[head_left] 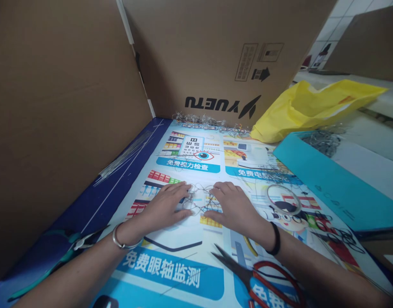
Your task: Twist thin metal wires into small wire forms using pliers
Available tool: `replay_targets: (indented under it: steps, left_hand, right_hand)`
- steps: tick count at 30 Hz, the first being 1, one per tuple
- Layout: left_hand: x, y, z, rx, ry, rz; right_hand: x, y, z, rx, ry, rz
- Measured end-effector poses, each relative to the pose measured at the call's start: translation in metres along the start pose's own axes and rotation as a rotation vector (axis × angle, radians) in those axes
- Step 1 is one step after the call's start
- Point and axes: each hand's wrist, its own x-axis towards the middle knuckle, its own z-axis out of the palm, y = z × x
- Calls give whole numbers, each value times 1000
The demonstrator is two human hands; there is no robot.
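Observation:
Thin grey wire (201,200), bent into crossing loops, spans the gap between my two hands low over the printed sheet. On its left side my left hand (166,204) pinches it, the thumb below and the fingers above. Its right side is gripped by my right hand (234,206) in much the same way. Exactly where the fingertips meet the wire is hard to make out. Below my right hand lie scissors (237,269) with red handles, their blades a little apart. Teal-handled pliers (66,254) rest beside my left forearm, which partly hides them.
Cardboard walls (222,51) rise at the left and back. Straight wires (125,157) lie at the left, wire pieces (199,119) along the back. To the right are a tape roll (284,199), black bands (347,239), a teal box (327,182) with tangled wire, and a yellow bag (311,109).

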Motion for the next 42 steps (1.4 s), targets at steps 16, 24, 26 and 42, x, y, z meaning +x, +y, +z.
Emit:
replay_targets:
  steps: [16,24,26,42]
  left_hand:
    - [-2,2,0,36,72,66]
    - [-3,7,0,25,152,91]
    - [-3,6,0,14,194,92]
    - [-1,2,3,-20,332,144]
  right_hand:
    - [0,26,4,239,22,-79]
    - [8,44,0,439,181,-43]
    - [14,45,-3,420,215,-71]
    - [45,44,-3,231,-38,-274]
